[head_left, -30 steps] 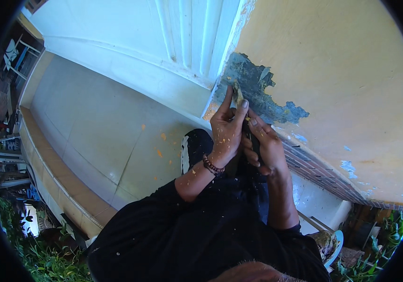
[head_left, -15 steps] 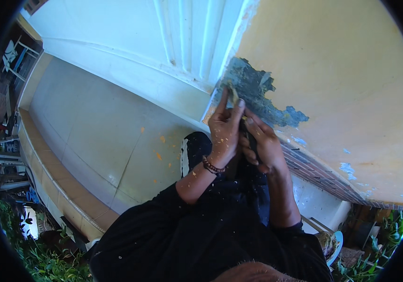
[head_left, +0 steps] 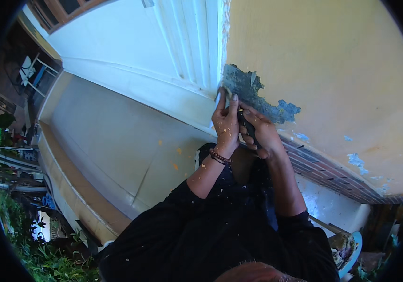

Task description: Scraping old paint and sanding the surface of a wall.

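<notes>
My right hand (head_left: 261, 134) is wrapped around the dark handle of a scraper (head_left: 247, 125), with a yellowish bit at the handle's upper end. Just left of it, my left hand (head_left: 226, 126) is closed, thumb and forefinger up at the tool's greyish head (head_left: 228, 92); the fingers hide much of that end. Both hands are at the wall corner, against the lower left of a bare dark-grey patch (head_left: 260, 98) with ragged edges. Yellow-orange painted wall (head_left: 333, 70) surrounds this patch. Small paint flakes stick to my left wrist and forearm.
A white ribbed panel (head_left: 178, 42) meets the corner on the left. Orange paint flakes (head_left: 179, 150) lie on the grey tiled floor (head_left: 112, 127). Brick-like trim (head_left: 323, 164) runs along the wall's foot. A light-blue container (head_left: 354, 254) stands at lower right, and plants (head_left: 55, 256) grow at lower left.
The whole view has shifted, showing more of the panel and a window frame at top left. My hands keep their grip and have moved slightly left, to the patch's edge at the corner.
</notes>
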